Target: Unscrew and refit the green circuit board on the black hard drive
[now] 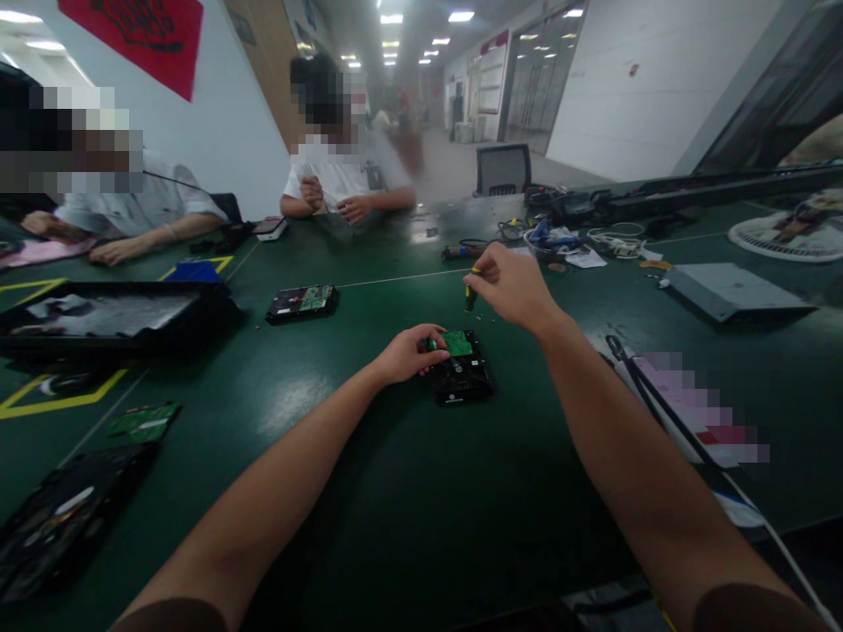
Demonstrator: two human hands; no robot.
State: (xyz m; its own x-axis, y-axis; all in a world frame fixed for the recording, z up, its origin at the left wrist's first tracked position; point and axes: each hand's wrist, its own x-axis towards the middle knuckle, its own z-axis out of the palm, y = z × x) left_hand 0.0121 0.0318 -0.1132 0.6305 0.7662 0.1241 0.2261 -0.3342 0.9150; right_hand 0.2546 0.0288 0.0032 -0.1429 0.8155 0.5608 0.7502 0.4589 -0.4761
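A black hard drive (461,382) with a green circuit board (459,343) on its upper face lies on the table in front of me. My left hand (416,353) grips its left side, thumb over the top near the board. Above the drive's far right, my right hand (507,281) pinches a small yellow-and-black screwdriver (470,297), which points down and is apart from the drive. Its tip is too small to make out. Tiny light bits, perhaps screws, lie on the table just beyond the drive.
Another hard drive (302,303) lies farther left. At the lower left are an opened drive (72,513) and a loose circuit board (146,422). A black tray (220,314) stands left, a grey metal box (738,291) right, with cables (553,235) behind. Two people sit across the table.
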